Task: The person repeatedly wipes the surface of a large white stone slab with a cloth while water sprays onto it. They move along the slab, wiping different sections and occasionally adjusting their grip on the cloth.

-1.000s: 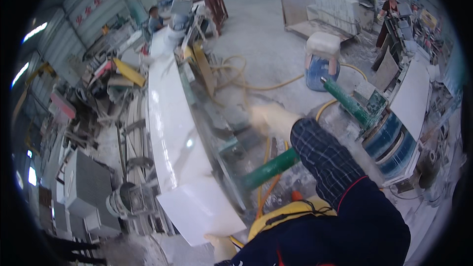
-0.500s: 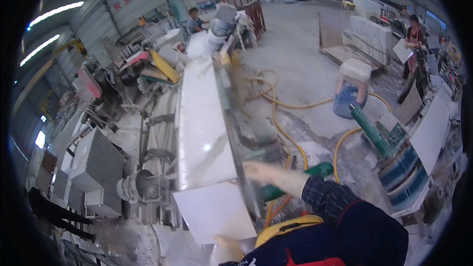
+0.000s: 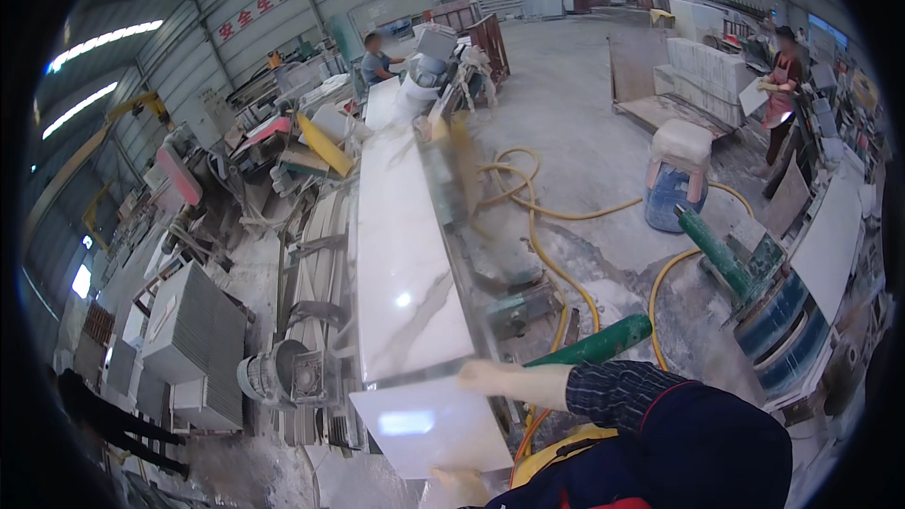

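White tile (image 3: pixel 429 443) noted at the near end of the long veined slab (image 3: pixel 410 264), right hand (image 3: pixel 485 377) at the corner beside the slab, left hand (image 3: pixel 459 487) at the edge farthest from it, hands apart, finger closure on the tile not determinable.

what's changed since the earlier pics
The right hand has moved nearer and leftward, from out beside the veined white slab to the far right corner of the plain white tile. The left hand stays at the tile's near edge.
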Available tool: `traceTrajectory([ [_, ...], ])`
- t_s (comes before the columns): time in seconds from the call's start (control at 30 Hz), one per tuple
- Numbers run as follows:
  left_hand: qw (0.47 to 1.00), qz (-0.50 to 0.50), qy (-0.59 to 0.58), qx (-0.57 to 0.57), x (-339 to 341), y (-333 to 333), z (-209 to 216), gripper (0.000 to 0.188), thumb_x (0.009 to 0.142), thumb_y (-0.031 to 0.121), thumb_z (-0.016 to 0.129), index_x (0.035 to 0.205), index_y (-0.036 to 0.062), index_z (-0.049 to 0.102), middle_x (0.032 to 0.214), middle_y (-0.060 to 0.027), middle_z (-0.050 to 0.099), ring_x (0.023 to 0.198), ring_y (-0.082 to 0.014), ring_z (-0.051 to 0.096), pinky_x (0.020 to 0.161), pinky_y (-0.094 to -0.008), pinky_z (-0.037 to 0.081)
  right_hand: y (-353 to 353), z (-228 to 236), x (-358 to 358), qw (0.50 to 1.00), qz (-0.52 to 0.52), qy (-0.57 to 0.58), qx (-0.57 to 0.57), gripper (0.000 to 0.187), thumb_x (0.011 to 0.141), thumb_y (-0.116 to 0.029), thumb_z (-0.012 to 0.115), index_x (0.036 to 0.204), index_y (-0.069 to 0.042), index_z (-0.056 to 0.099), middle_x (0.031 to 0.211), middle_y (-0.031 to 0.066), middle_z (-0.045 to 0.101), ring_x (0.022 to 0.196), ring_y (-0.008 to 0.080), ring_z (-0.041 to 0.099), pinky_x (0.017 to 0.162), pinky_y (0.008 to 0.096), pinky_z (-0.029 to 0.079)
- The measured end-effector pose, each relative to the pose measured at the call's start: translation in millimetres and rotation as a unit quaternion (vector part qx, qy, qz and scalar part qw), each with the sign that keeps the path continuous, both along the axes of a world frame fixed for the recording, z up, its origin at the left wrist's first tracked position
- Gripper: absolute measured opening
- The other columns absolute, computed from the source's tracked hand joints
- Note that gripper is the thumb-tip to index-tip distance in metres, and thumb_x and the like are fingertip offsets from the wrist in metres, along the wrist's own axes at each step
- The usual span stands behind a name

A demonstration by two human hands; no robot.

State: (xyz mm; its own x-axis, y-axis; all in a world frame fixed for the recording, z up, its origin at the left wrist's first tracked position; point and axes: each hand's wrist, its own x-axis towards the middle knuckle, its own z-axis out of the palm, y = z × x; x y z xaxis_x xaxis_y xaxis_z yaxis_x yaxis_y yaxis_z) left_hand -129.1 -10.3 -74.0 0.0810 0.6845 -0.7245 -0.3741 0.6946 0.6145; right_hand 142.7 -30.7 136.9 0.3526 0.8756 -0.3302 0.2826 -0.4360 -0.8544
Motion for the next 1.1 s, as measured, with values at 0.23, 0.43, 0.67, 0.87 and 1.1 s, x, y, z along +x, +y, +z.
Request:
traceTrajectory([
  [0.23, 0.989, -0.021, 0.110, 0.096, 0.2, -8.3, 39.3, 0.067, 0.103, 0.055, 0.046, 0.140, 0.0006, 0.057, 0.133, -0.0179, 0.067, 0.113, -0.0369, 0.066, 0.091, -0.0476, 0.056, -91.2, 53.3, -21.0, 0.991, 0.129, 0.012, -0.037, 0.038, 0.096, -0.042, 0.065, 0.123, -0.015, 0.068, 0.117, 0.0078, 0.074, 0.113, 0.0257, 0.068, 0.095, 0.0405, 0.050],
  [0.43, 0.949, -0.073, 0.214, 0.220, -7.0, -27.3, 95.0, 0.064, 0.103, 0.052, 0.050, 0.138, -0.0012, 0.058, 0.130, -0.0183, 0.068, 0.110, -0.0360, 0.067, 0.089, -0.0448, 0.056, -192.0, 59.4, -4.6, 0.995, 0.074, 0.022, -0.066, 0.036, 0.096, -0.044, 0.066, 0.118, -0.015, 0.069, 0.112, 0.0071, 0.074, 0.110, 0.0252, 0.068, 0.094, 0.0400, 0.050],
  [0.67, 0.901, -0.191, 0.227, 0.316, 79.1, -58.5, 179.9, 0.059, 0.103, 0.047, 0.055, 0.133, -0.0032, 0.061, 0.124, -0.0177, 0.070, 0.106, -0.0333, 0.068, 0.087, -0.0407, 0.056, -350.1, 32.6, 3.4, 0.973, -0.147, 0.178, -0.025, 0.027, 0.095, -0.039, 0.070, 0.103, -0.013, 0.075, 0.084, -0.0001, 0.072, 0.078, 0.0107, 0.064, 0.071, 0.0319, 0.050],
  [0.87, 0.891, -0.304, 0.130, 0.311, 263.7, -171.5, 218.6, 0.051, 0.104, 0.043, 0.052, 0.124, -0.0012, 0.068, 0.111, -0.0112, 0.072, 0.093, -0.0219, 0.068, 0.081, -0.0345, 0.054, -498.0, -13.7, 51.0, 0.907, -0.344, 0.225, 0.089, 0.039, 0.093, -0.041, 0.076, 0.105, -0.005, 0.074, 0.096, 0.0069, 0.076, 0.085, 0.0160, 0.067, 0.079, 0.0322, 0.051],
  [1.1, 0.762, -0.568, 0.123, 0.284, 414.6, -343.0, 196.8, 0.047, 0.104, 0.043, 0.055, 0.110, -0.0025, 0.068, 0.100, -0.0091, 0.067, 0.090, -0.0195, 0.060, 0.081, -0.0368, 0.051, -674.9, 5.6, 41.3, 0.807, -0.570, 0.148, -0.047, 0.034, 0.091, -0.030, 0.076, 0.103, 0.002, 0.072, 0.094, 0.0091, 0.076, 0.085, 0.0157, 0.067, 0.075, 0.0307, 0.052],
])
